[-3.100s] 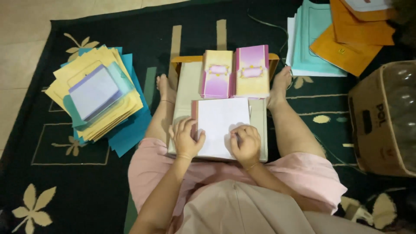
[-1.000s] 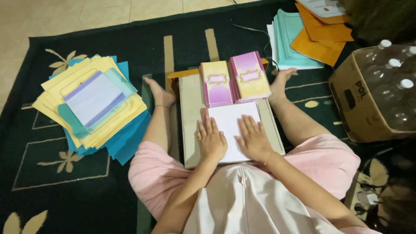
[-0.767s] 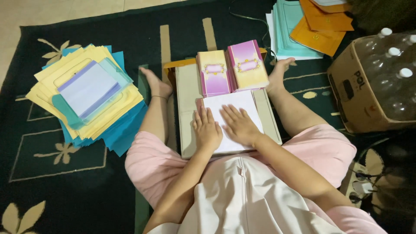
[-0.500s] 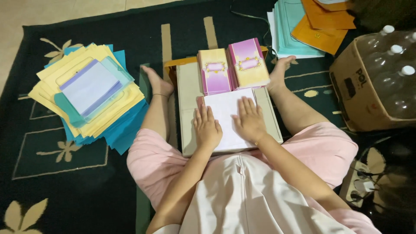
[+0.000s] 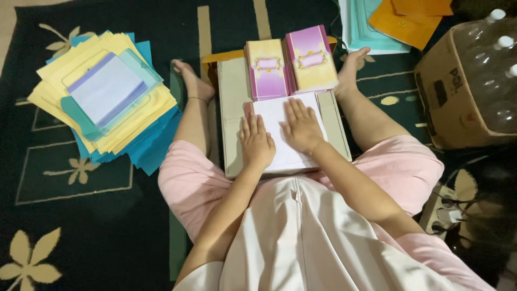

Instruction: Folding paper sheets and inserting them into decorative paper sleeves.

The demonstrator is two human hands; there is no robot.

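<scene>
Both hands, left hand and right hand, press fingers flat, grasping nothing, steadying the white sheet; card stacks at twelve o'clock.

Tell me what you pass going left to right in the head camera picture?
Yellow and blue paper stack → left hand → right hand, both flat on a white sheet → brown cardboard box of clear plastic bottles.
</scene>
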